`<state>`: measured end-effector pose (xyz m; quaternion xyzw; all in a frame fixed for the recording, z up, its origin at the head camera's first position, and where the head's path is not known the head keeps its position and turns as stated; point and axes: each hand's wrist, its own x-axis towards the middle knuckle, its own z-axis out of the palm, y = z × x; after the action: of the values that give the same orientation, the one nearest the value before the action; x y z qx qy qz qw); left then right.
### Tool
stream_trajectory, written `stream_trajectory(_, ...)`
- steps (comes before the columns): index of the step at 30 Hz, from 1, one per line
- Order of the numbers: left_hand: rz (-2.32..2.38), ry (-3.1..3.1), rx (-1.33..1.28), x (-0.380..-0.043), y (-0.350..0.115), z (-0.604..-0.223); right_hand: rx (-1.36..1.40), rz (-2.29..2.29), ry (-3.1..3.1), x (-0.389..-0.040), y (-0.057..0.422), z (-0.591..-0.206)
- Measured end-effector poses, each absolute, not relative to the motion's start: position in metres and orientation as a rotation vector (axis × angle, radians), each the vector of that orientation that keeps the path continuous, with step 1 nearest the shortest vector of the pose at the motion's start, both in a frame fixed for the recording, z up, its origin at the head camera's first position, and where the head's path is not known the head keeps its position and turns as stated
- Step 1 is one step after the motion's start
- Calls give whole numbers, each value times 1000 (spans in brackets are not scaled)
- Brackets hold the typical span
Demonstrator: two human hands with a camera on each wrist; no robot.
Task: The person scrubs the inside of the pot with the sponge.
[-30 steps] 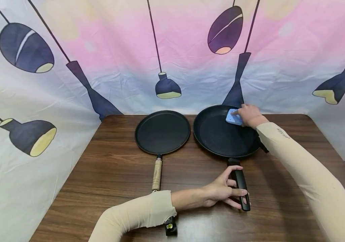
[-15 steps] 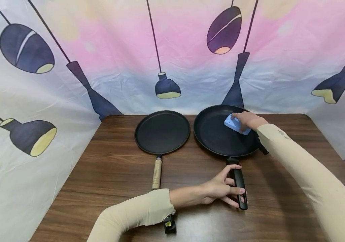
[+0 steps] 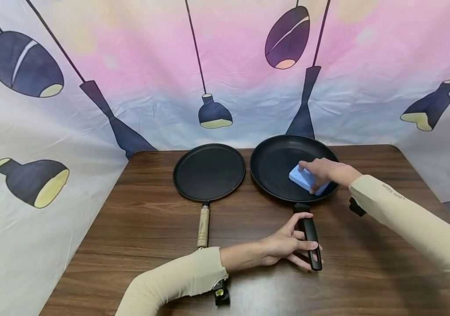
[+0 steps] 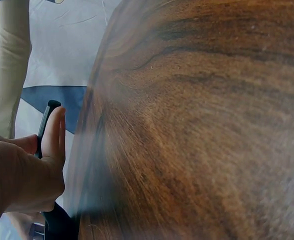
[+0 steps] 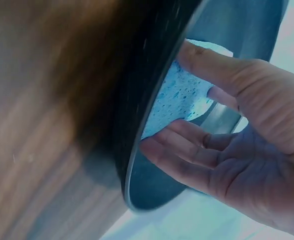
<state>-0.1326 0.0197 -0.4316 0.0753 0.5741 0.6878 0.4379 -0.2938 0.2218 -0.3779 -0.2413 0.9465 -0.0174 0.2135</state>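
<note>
A black frying pan [image 3: 274,169] stands at the back right of the table. My left hand [image 3: 284,246] grips its black handle [image 3: 310,232]; in the left wrist view the thumb and fingers of that hand [image 4: 29,172] lie on either side of the handle [image 4: 46,122]. Inside the pan, a light-blue sponge [image 3: 301,176] rests against the cooking surface. My right hand [image 3: 323,171] holds this sponge near the pan's right side. In the right wrist view, the thumb and fingers of the right hand [image 5: 237,125] pinch the porous sponge [image 5: 182,95] just inside the rim.
Left of the frying pan lies a flat black griddle pan [image 3: 209,172] with a wooden handle [image 3: 203,226] pointing towards me. Both pans sit on a brown wooden table [image 3: 142,228]. A fabric backdrop [image 3: 149,57] printed with lamps hangs behind the table's far edge.
My right hand has slid the sponge from the far side of the pan towards the near right side. The left hand keeps its hold on the handle. The head view has shifted slightly.
</note>
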Motion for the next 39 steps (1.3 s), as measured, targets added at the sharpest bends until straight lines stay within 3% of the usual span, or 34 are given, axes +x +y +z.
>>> stream_trajectory(9, 1725, 1364, 189, -134, 18, -430, -960, -106, 2682, -275, 196, -388)
stream_trajectory(15, 1721, 1349, 187, -133, 18, -430, -1055, -82, 2766, -281, 174, -396)
stream_trajectory(26, 1766, 1386, 139, -130, 22, -432, -877, -50, 2809, -334, 153, -403)
stream_trajectory(39, 1793, 1415, 139, -127, 19, -433, -554, -63, 2849, -365, 210, -399)
